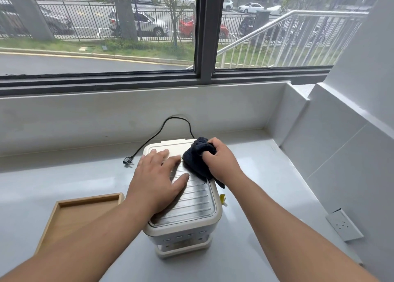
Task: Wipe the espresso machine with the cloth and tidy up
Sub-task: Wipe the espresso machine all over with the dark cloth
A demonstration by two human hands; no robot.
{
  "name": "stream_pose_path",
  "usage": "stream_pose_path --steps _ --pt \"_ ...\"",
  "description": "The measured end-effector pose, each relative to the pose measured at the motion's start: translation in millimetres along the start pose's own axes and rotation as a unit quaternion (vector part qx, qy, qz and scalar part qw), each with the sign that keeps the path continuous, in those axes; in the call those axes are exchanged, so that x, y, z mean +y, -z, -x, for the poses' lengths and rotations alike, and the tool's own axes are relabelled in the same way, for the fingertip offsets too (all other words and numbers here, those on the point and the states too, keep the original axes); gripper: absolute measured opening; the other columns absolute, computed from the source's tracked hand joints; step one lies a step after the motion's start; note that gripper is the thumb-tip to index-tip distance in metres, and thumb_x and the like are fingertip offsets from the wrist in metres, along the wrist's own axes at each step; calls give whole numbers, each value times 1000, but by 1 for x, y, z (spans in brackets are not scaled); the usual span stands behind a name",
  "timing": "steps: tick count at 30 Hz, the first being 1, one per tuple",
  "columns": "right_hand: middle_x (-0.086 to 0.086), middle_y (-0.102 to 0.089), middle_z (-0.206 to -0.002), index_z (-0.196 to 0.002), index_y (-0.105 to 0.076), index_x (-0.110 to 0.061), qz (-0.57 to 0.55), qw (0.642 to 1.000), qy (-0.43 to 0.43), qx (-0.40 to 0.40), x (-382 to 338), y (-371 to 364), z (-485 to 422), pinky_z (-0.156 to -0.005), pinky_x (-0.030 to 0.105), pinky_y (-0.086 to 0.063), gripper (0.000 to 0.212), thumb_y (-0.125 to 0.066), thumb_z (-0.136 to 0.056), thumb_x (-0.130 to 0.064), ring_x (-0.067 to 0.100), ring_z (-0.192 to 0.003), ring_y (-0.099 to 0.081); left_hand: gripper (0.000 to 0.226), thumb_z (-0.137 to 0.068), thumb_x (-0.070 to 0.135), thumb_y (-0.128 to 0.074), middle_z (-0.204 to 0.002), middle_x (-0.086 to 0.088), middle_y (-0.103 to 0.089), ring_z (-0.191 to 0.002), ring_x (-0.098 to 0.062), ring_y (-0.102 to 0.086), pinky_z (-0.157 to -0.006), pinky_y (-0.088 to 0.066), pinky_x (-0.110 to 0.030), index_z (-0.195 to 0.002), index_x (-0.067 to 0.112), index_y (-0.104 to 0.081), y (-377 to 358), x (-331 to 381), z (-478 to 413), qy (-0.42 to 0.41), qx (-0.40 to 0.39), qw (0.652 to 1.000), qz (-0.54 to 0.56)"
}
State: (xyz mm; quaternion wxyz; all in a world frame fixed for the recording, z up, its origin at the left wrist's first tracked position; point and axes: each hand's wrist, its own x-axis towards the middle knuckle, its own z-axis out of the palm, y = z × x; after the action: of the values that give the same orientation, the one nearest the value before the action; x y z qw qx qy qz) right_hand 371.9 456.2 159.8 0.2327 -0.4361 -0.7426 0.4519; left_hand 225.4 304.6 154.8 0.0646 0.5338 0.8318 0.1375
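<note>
Head view, item by item. Espresso machine (187, 207): cream plastic body w/ rounded corners, ribbed brushed-metal top plate, row of small buttons on the front edge; stands mid-counter, front toward me. Cloth (195, 158): dark navy, soft knit-looking, bunched; sits on the machine's top at the rear right corner, one tail hanging over the right side. My right hand (219, 160): fingers curled round the cloth, clamped on it, pressing it down onto the top. My left hand (157, 175): fingers straight and spread, flat on the left part of the top, holding nothing, bracing the machine. Step, as I judge it: wiping the top plate. To do it well: keep the left palm steady so the light body doesn't skid on the smooth counter; run the cloth along the ribs, not across, so it gets into the grooves; shift the bracing hand to cover the patch under it. Power cord (162, 130): thin black, loops behind the machine, plug (128, 161) lying loose on the counter (266, 175), grey, glossy. Wooden tray (70, 215): shallow, pale, square-edged, left of the machine, nr my forearm.
</note>
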Motion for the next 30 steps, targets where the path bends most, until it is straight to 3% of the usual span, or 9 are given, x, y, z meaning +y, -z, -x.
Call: stream_pose_path --steps 7,11,15,19,26,30 --pt "-3 -64 -92 -79 -59 -38 30 999 17 -3 4 5 38 -61 25 -39 9 -60 -78 -30 9 -72 -56 67 -95 73 -37 -169 2 -33 -158 -27 -15 -130 -10 -48 -155 44 -41 0 -1 1 -4 -1 1000 -12" --pt "-8 -63 -91 -81 -62 -34 29 1000 -1 -6 6 7 56 -62 23 -41 9 -58 -73 -35 3 -70 -57 69 -94 75 -38 -168 2 -34 -157 -26 -17 -130 -8 -48 -154 43 -42 -2 -2 2 -5 5 1000 -7" --pt "-15 -56 -66 -80 -58 -24 -1 1000 -14 -7 15 9 79 -61 30 -42 12 -54 -71 -31 8 -62 -49 72 -91 76 -35 -167 1 -35 -157 -27 -17 -130 -7 -48 -154 43 -42 -3 -3 2 -5 5 1000 -1" --pt "-16 -53 -62 -80 -57 -24 -13 1000 -19 -2 23 8 105 -61 32 -39 11 -53 -72 -30 7 -61 -46 77 -87 78 -30 -167 0 -35 -157 -28 -18 -131 -5 -48 -154 42 -43 -4 -4 2 -8 6 1000 1" --pt "-10 -59 -82 -82 -57 -29 21 1000 -12 19 18 6 140 -62 26 -41 15 -53 -70 -37 6 -72 -55 76 -89 78 -30 -169 0 -33 -158 -28 -15 -131 -5 -49 -155 42 -40 -3 -4 2 -11 3 1000 1" --pt "-12 -55 -94 -89 -57 -35 66 997 1 34 16 1 158 -68 29 -48 17 -54 -73 -37 8 -83 -57 73 -93 76 -33 -169 -1 -32 -158 -29 -14 -131 -5 -50 -156 40 -39 -3 -4 2 -15 2 1000 -4"
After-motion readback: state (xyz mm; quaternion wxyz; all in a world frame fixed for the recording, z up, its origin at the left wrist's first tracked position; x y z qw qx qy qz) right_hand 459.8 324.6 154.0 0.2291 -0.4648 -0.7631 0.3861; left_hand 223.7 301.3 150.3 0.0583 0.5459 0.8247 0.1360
